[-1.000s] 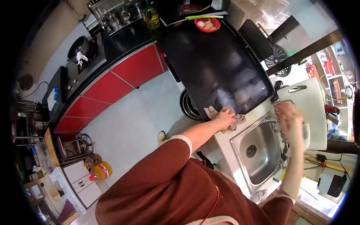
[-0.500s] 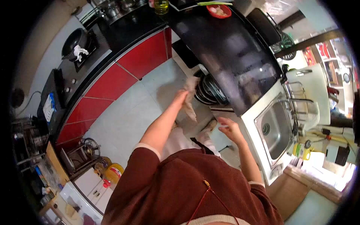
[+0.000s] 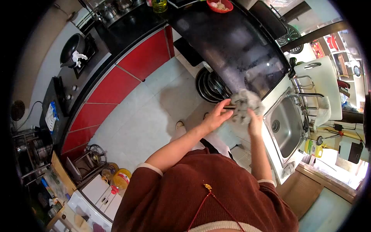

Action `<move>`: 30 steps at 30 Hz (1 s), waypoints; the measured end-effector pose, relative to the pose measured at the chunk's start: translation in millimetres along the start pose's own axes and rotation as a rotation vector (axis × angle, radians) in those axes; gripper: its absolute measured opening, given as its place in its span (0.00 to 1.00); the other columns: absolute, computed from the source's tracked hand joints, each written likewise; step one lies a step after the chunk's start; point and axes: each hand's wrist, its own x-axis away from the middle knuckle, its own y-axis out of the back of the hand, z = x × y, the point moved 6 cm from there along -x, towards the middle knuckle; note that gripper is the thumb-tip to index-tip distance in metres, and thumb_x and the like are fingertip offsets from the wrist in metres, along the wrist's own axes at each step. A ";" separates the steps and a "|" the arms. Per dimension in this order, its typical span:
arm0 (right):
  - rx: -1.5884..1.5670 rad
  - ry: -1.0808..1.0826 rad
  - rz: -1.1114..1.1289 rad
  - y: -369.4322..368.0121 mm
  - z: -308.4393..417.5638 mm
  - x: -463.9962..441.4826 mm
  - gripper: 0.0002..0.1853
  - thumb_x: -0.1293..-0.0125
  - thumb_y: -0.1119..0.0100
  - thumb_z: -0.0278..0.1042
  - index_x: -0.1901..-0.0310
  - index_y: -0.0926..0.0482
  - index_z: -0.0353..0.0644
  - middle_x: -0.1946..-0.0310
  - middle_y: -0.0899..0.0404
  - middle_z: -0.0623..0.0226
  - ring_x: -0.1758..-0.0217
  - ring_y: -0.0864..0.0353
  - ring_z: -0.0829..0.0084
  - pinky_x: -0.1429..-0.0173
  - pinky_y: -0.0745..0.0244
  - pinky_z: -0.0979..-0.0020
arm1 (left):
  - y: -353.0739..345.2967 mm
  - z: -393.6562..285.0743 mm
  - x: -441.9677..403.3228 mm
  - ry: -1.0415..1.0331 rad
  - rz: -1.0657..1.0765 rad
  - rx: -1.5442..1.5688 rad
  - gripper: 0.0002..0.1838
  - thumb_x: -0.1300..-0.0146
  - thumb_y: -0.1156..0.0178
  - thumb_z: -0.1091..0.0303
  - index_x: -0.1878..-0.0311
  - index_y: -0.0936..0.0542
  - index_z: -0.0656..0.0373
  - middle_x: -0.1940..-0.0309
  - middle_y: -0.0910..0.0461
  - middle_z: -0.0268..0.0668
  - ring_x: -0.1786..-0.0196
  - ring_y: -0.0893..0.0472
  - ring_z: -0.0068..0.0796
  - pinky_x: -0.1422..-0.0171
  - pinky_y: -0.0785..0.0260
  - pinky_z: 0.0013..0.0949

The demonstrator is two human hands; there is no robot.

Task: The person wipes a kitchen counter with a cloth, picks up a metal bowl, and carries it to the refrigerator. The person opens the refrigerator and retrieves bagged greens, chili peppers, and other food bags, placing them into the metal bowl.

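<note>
A grey-white cloth (image 3: pixel 249 103) with dark patches is bunched up and blurred beside the sink counter. My right hand (image 3: pixel 255 120) is closed on its lower side. To its left, my left hand (image 3: pixel 219 116) has thumb and fingers around a thin dark bar (image 3: pixel 229 107) that runs to the cloth; what the bar belongs to is hidden. Just beyond my left hand, dark round pans (image 3: pixel 208 86) sit stacked under the black countertop (image 3: pixel 232 46).
A steel sink (image 3: pixel 286 135) with a tap lies to the right. A red basket (image 3: pixel 220 8) stands at the far counter edge. On the left are red cabinets (image 3: pixel 114 85) and a wok (image 3: pixel 72 48) on the stove. An oil bottle (image 3: pixel 121 178) stands at lower left.
My left hand has moved right, away from the pans, towards my right hand. A beige cloth hung from my left hand before; now a bunched grey-white cloth is in my right hand.
</note>
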 end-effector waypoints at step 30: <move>-0.082 -0.996 0.142 -37.4 -365.0 -77.0 0.10 0.36 0.49 0.31 0.57 0.26 0.37 0.61 0.21 0.59 0.59 0.21 0.67 0.55 0.23 0.66 | 179.8 204.1 -1.3 0.373 -0.474 -0.043 0.16 0.40 0.42 0.64 0.50 0.26 0.57 0.61 0.23 0.31 0.59 0.23 0.22 0.56 0.31 0.25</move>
